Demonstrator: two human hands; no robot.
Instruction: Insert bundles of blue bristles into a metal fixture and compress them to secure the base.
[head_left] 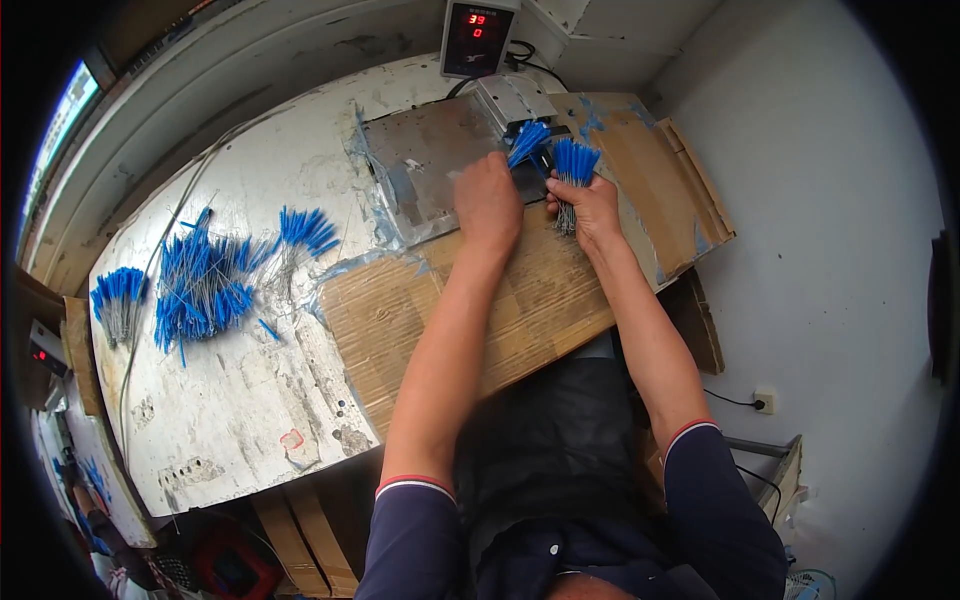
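Observation:
My right hand (592,205) is closed around an upright bundle of blue-tipped wires (575,165), blue ends up and thin grey stems hanging below the fingers. Over the metal plate (425,165), my left hand (490,200) is closed, knuckles up; what its fingers hold, if anything, is hidden. Just beyond its fingertips a smaller bunch of blue-tipped wires (528,143) leans beside a small grey machine (510,100). Whether the left fingers grip this bunch cannot be made out.
Left on the worn white table (290,375) lie a large pile of blue-tipped wires (205,275) and two smaller bunches. Cardboard (400,320) covers the near edge. A display box with red digits (478,40) stands behind the machine. A white wall (820,220) rises at right.

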